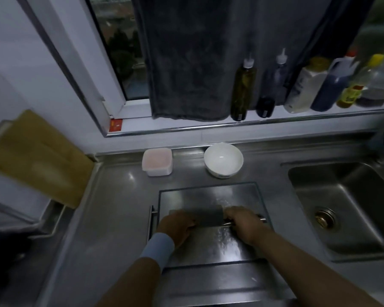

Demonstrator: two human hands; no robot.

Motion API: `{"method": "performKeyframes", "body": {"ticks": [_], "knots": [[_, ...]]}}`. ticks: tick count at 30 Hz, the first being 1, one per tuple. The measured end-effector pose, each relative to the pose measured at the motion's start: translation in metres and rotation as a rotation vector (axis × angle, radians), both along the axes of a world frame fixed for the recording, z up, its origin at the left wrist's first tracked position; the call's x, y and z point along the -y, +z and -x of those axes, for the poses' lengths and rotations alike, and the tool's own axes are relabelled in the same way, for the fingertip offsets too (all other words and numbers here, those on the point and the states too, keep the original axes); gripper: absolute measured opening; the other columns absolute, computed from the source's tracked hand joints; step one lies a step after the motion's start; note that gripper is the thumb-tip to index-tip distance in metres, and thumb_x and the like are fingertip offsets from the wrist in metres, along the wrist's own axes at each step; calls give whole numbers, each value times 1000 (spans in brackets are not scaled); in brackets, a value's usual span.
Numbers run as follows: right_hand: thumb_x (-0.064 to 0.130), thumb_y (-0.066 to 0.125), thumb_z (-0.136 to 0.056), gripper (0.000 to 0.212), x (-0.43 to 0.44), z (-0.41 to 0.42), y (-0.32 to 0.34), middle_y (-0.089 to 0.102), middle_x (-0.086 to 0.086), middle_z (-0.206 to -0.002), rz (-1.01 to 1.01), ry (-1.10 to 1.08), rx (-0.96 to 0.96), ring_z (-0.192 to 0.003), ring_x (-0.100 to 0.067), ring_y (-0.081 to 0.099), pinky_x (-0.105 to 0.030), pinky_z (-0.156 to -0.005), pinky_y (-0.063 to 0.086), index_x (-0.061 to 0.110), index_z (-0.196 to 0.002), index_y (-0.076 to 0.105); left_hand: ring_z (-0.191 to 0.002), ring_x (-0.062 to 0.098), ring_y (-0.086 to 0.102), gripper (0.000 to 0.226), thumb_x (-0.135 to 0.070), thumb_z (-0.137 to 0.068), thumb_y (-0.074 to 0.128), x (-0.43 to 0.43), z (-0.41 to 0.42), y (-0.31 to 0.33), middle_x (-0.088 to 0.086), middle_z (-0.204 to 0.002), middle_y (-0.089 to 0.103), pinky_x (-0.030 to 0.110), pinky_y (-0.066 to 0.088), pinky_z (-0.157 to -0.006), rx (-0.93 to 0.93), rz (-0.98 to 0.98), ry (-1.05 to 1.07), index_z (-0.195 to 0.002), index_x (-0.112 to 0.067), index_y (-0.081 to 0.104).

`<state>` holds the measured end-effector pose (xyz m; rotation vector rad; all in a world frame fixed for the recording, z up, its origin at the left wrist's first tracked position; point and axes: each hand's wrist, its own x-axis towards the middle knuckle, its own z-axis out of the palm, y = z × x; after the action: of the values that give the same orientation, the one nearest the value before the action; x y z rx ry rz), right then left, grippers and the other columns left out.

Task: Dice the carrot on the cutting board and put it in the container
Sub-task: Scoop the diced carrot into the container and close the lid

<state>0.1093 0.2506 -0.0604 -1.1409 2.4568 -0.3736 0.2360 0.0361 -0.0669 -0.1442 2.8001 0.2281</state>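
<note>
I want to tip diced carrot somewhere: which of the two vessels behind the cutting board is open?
The round white bowl, on the right: its bare inside shows. The square tub left of it has a pinkish lid on.

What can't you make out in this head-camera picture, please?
- Carrot: unseen in head view; perhaps hidden under the left hand, right hand or cleaver.
- Container: lidded or open, blur prevents telling.
- Labels on the bottles: blurred, small.
- Left hand's grip: fingers hidden beneath its back.
</note>
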Motion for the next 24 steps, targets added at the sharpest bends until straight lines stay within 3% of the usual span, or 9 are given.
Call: {"method": "performKeyframes", "body": {"ticks": [4,7,11,16,20,24], "knots": [[1,56,-74,38,-3,5,-2,63,-2,-114,6,40,33,-106,-21,59,-17,-76,30,22,-104,63,-113,25,53,29,-24,-94,50,-5,1,-12,2,-132,52,33,47,-91,42,-53,45,-121,-24,61],[3,61,-74,37,-3,13,-6,61,-2,-119,-52,86,52,-106,-20,57,-19,-78,36,21,-107,62,-112,25,54,31,-30,-93,48,-6,0,-16,1,-134,49,33,47,-91,56,-80,85,-121,-25,62],[25,65,-77,27,15,23,2,63,3,-114,-69,98,86,-99,-17,60,-20,-78,44,24,-104,63,-110,25,55,32,-37,-92,47,9,8,-9,1,-127,53,37,49,-91,8,-124,177,-115,-24,64],[25,59,-85,6,77,33,30,64,-4,-98,64,71,28,-90,-24,61,-28,-72,44,22,-87,54,-129,18,41,35,-29,-92,51,66,28,6,-6,-137,45,32,35,-106,-187,-215,378,-126,-28,57],[20,54,-89,15,142,41,33,63,-5,-112,99,46,17,-101,-22,59,-24,-78,36,19,-103,61,-136,23,30,51,-24,-89,56,122,47,16,-1,-149,30,33,30,-110,-271,-191,523,-138,-31,44],[24,55,-87,41,205,49,22,54,-9,-125,106,-54,101,-111,-31,58,-34,-95,47,26,-128,56,-142,29,12,78,-31,-87,60,176,75,16,6,-158,1,38,20,-114,-206,-254,676,-150,-29,15]]}}
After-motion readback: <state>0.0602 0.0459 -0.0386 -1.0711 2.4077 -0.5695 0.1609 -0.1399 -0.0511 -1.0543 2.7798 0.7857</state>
